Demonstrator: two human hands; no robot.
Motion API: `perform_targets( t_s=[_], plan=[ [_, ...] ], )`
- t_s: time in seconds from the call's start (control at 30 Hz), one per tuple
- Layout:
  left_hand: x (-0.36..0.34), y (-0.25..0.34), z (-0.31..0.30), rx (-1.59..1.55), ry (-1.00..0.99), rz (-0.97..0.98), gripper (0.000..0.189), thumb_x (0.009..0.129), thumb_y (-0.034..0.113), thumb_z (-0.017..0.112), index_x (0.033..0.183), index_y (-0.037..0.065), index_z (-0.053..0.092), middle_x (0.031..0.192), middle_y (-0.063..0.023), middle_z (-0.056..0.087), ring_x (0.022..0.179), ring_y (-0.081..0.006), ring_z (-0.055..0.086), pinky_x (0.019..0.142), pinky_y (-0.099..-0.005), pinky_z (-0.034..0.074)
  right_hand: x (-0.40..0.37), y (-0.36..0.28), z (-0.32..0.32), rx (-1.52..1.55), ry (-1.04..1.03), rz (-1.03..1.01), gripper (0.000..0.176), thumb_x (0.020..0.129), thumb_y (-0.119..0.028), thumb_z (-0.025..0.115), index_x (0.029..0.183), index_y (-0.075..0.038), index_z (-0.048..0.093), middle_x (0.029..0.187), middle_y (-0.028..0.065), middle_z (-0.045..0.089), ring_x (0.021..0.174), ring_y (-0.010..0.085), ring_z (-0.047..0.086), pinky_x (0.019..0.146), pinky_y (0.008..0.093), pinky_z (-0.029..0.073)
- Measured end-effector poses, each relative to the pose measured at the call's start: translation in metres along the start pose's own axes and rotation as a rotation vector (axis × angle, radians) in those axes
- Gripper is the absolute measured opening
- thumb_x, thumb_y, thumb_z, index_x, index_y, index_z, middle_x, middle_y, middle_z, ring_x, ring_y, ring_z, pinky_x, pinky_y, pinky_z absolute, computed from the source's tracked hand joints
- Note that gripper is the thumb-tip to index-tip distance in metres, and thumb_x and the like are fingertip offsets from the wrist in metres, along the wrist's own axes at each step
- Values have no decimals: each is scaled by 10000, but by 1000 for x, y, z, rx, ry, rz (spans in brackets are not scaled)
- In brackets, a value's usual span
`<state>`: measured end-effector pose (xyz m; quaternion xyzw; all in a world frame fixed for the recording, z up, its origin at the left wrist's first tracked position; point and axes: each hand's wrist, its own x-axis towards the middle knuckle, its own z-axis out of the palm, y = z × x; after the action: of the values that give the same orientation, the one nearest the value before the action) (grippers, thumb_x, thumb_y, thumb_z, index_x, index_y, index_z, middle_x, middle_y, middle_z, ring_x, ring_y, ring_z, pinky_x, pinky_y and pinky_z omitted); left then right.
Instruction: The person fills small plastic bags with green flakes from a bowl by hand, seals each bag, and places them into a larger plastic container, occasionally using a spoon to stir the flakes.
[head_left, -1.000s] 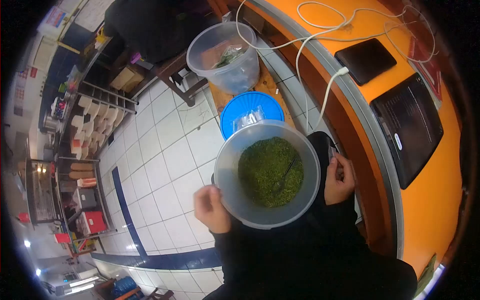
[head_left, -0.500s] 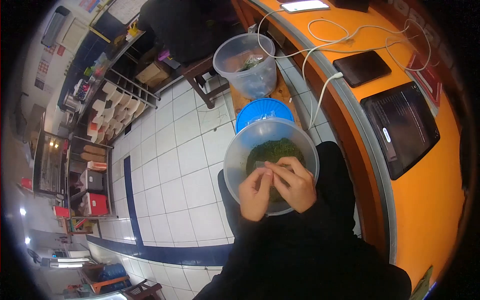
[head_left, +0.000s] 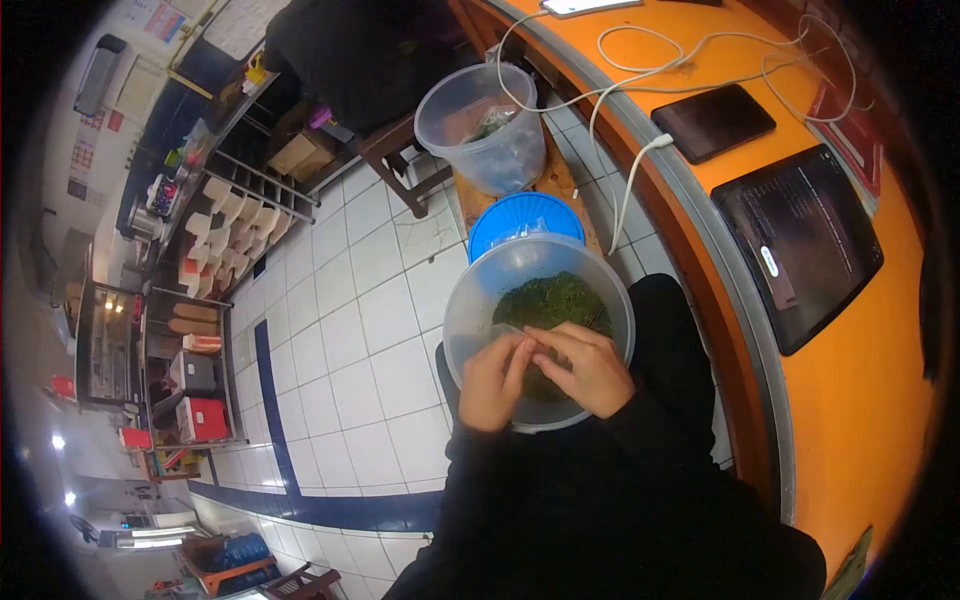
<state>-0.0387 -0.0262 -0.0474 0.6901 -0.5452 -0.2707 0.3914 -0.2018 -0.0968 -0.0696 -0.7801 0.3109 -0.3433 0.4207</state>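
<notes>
My left hand [head_left: 494, 382] and my right hand [head_left: 585, 368] meet over a translucent plastic tub [head_left: 462, 310] resting between my legs. Fingertips of both are pinched together on a small clear plastic bag [head_left: 508, 331], whose edge shows above the left fingers; the rest is hidden. Inside the tub lies a heap of chopped dried green herb [head_left: 555, 297], below and beyond the hands. Just past the tub's far rim is a round blue lid [head_left: 527, 215] with clear plastic bags [head_left: 530, 230] on it.
A second translucent tub [head_left: 440, 140] holding filled bags stands on a wooden bench [head_left: 560, 182]. To the right, an orange counter [head_left: 850, 430] carries a tablet [head_left: 800, 250], a phone [head_left: 712, 122] and a white cable [head_left: 655, 72]. A person in dark clothing [head_left: 340, 70] sits beyond.
My hands have shifted slightly left and stay pinched together, with the left hand tilted a little more. The whole view has turned slightly.
</notes>
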Motion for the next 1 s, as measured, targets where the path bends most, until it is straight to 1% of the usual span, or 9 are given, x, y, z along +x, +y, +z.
perform_targets(
  t_s=[0.1,0.23,0.3,0.63,0.7,0.73,0.8,0.9,1.0],
  plan=[
    [2,-2,-4,25,-26,27,196,1042,184,653,1066,2,721,903,-177,732,799,-325,719,733,-379,541,1,-6,-4,47,-50,98,340,945,-96,703,1277,-25,709,1029,171,719,953,339,714,808,414,574],
    [3,-4,-6,51,-63,16,195,1033,186,667,1064,1,721,918,-199,724,813,-356,716,732,-384,540,0,-2,-2,73,-38,75,340,948,-105,696,1278,-23,703,1097,193,733,994,353,718,846,426,575],
    [3,-4,-6,64,-75,21,195,1034,184,666,1060,-1,720,920,-203,724,816,-357,717,733,-382,541,2,-9,-7,2,-91,60,336,955,-123,695,1275,-24,701,1127,208,735,1027,367,717,883,437,571],
    [8,-9,-14,-28,-154,12,214,1046,196,654,1063,-7,718,894,-185,719,807,-336,714,732,-369,539,2,10,0,99,-91,50,295,1005,-114,632,1283,-35,691,1072,211,739,1005,376,716,863,447,566],
    [6,-12,-12,-14,-160,35,208,1049,190,646,1062,-7,711,890,-185,708,798,-336,703,725,-372,534,2,10,2,124,-61,64,202,1007,-119,617,1169,-20,684,1016,205,731,952,391,708,822,471,561],
    [6,-11,-11,-2,-164,56,203,1052,185,638,1061,-7,703,886,-185,697,789,-336,693,718,-374,528,1,9,3,125,-60,64,202,1007,-119,617,1169,-20,684,1016,205,731,952,391,708,822,471,561],
    [4,-6,-10,22,-173,73,191,1050,172,631,1048,-9,694,879,-187,684,770,-336,676,707,-381,520,0,9,5,-76,-59,40,137,997,-148,617,1045,-21,638,915,194,707,885,401,690,778,505,547],
    [1,-4,-7,24,-169,91,173,1039,153,622,1017,-11,675,865,-192,656,737,-335,642,684,-394,503,-3,8,7,-227,-102,15,160,980,-191,630,988,-33,603,842,181,681,844,395,675,752,524,535],
    [0,-6,-7,18,-163,86,165,1022,143,618,996,-13,664,850,-197,636,720,-332,622,670,-397,490,-2,2,4,-298,-159,-18,175,970,-208,636,970,-35,613,818,171,676,839,371,681,757,512,540]
  ],
)
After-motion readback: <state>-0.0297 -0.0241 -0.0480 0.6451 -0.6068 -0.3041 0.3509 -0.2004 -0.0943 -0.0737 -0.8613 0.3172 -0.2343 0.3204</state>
